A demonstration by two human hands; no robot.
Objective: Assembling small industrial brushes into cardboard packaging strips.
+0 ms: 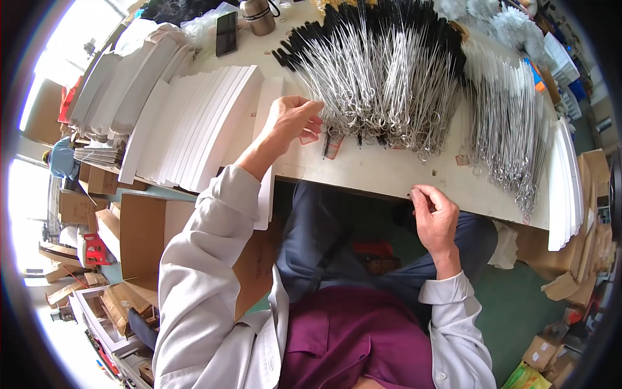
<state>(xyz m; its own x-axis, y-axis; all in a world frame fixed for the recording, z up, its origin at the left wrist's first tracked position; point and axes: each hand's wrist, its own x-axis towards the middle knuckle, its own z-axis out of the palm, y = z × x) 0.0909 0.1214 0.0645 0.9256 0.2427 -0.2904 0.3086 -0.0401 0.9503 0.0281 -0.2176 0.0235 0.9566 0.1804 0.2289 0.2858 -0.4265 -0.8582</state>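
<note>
A thick pile of wire-handled brushes (382, 84) with black bristles lies across the table, looped ends toward me. My left hand (293, 122) hovers at the pile's left edge, fingers curled inward; whatever they may hold is hidden. Close to it on the tabletop are a small reddish clear piece (334, 146) and a short dark spiral brush tip (324, 146). At the table's front edge my right hand (435, 217) has thumb and forefinger pinched together. A tiny dark spot shows at those fingertips, too small to name. White-bristled wire brushes (508, 129) form a second pile on the right.
Stacked long white cartons (201, 123) fill the table's left side, and more white strips (565, 188) stand at its right end. A phone (227, 34) and a metal flask (258, 17) sit at the back. An open cardboard box (144, 233) is left of my legs.
</note>
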